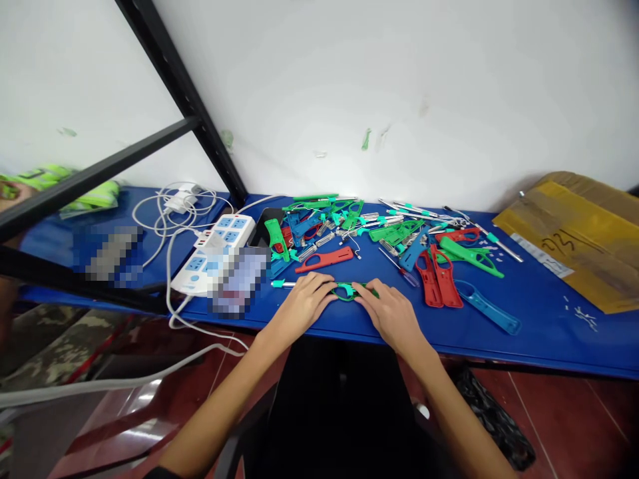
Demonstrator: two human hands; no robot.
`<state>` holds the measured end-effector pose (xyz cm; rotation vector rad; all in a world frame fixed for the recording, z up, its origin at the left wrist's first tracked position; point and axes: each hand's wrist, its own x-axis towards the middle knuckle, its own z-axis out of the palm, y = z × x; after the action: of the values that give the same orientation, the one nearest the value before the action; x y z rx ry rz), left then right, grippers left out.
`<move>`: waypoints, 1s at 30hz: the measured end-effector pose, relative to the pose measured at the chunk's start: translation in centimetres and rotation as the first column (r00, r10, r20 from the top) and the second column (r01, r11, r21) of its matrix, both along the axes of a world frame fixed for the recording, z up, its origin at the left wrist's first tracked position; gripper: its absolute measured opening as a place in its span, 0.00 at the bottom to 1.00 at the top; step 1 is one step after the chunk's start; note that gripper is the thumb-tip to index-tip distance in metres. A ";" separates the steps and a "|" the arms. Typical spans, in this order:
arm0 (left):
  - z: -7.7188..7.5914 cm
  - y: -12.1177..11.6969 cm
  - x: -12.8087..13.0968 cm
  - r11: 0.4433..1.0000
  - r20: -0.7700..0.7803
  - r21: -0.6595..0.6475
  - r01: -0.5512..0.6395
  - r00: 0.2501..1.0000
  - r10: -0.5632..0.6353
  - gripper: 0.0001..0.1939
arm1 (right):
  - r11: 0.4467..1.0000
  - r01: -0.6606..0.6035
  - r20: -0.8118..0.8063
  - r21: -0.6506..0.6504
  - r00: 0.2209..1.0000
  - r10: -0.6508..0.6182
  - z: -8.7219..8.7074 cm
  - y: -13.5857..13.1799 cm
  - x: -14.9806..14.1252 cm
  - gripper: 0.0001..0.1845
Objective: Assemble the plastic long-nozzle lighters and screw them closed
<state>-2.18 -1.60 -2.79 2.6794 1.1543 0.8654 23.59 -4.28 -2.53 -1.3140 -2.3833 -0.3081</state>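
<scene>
A green long-nosed lighter (344, 297) with a teal trigger lies across the table's front edge between my hands. My left hand (305, 303) is closed on its left end, where a metal tube with a teal tip (282, 284) sticks out to the left. Around the right end, the fingers of my right hand (392, 311) are closed, hiding part of the green casing. Just beyond my hands are a red casing half (324, 259) and a small screwdriver (399, 267). Two red casing halves (439, 279) and a blue one (489, 307) rest to the right.
A heap of lighter parts (349, 223) spreads along the wall. At left stand a white power strip (214, 256), cables and a blurred phone (242, 279). A cardboard box (574, 239) sits at right. A black metal frame (184, 80) rises at left; another person's hand (14, 193) shows beyond it.
</scene>
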 end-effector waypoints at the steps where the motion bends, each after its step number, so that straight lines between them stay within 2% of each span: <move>1: 0.0 0.1 0.0 1.000 -0.001 -0.009 0.000 1.000 0.000 0.14 | 1.000 0.000 -0.001 0.005 1.000 0.000 -0.1 0.0 0.0 0.17; 9: 0.1 0.4 0.0 0.992 0.035 -0.128 -0.004 0.999 0.008 0.15 | 0.999 -0.036 0.047 0.015 0.998 0.035 0.0 0.3 -0.1 0.14; 15: -0.1 0.5 -0.1 0.992 0.102 -0.124 0.011 0.995 0.002 0.14 | 0.998 -0.063 0.067 0.001 0.996 0.063 0.2 0.9 0.0 0.13; 20: 0.2 0.1 0.3 0.995 0.030 -0.090 -0.032 0.999 0.035 0.16 | 0.998 -0.058 0.006 0.011 0.998 0.057 0.1 1.0 0.2 0.13; 30: 0.6 0.5 0.1 0.984 -0.008 -0.176 -0.004 1.000 0.002 0.19 | 0.984 -0.104 -0.169 -0.146 0.982 0.079 -0.1 1.1 0.2 0.15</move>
<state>-2.08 -1.14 -2.21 2.5414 1.1774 0.7176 23.83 -3.14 -2.60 -1.2380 -2.3582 0.0114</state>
